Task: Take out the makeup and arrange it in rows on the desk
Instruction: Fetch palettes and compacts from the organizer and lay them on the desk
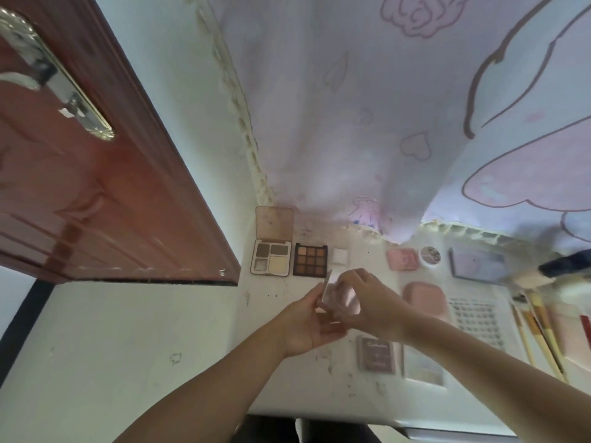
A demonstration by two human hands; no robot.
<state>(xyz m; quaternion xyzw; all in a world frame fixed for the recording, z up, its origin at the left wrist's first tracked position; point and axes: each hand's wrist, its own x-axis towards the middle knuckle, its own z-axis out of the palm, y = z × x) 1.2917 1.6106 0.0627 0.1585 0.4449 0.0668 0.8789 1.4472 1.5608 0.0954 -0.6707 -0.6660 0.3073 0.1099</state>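
Both hands hold a small pale pink compact [340,297] above the white desk [271,378]. My left hand [303,324] grips it from below and the left. My right hand [367,302] pinches its upper right side. A row along the back of the desk holds an open four-pan palette [271,257], a dark nine-pan eyeshadow palette [310,260], a small white square case [339,256], a pink compact [402,259], a round jar [429,256] and a grey flat palette [478,263]. Nearer me lie a pink case [427,300], a mauve palette [377,354] and a clear case [423,366].
A brown door [96,187] with a metal handle stands at the left. A pale printed curtain [383,107] hangs behind the desk. Several makeup brushes [537,334] and a dotted sheet [478,321] lie at the right, and the desk's front edge runs just before me.
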